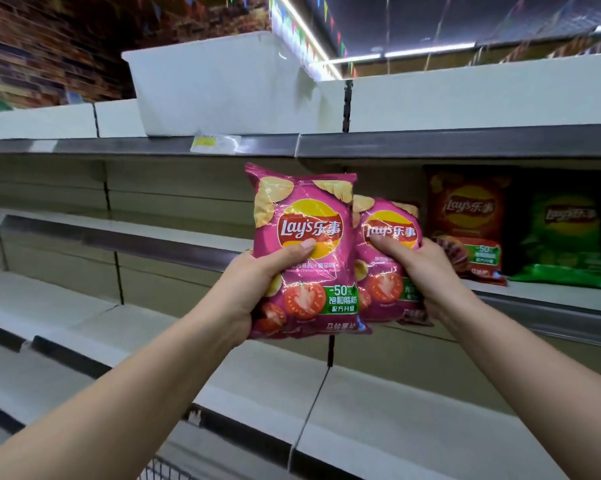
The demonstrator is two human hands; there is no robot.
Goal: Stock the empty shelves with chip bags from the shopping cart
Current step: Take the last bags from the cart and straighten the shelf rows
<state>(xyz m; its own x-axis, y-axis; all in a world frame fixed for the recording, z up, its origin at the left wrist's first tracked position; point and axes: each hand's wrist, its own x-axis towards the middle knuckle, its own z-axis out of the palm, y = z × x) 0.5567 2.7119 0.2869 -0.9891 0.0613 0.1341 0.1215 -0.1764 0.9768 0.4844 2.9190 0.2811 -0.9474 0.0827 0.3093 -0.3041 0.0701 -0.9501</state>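
each hand grips a pink chip bag: left hand (254, 285) fingers clamped on the front bag (302, 251), right hand (420, 268) on the rear bag (389, 271), before the shelf (551, 303).

Left hand (257, 282) and right hand (422, 271) reach forward, both gripping.

The left hand (257, 285) shows only its thumb; its fingers lie behind the left-hand bag (306, 271). That bag covers one edge of the right-hand bag (385, 278), which hides the fingertips of the right hand (427, 268). Beyond the right hand, the red bag (465, 223) and green bag (565, 237) are blurred, their small print unreadable. Above the left hand, the yellow label (204, 142) is illegible. Below the left forearm, the cart (164, 469) is cut off by the bottom edge.
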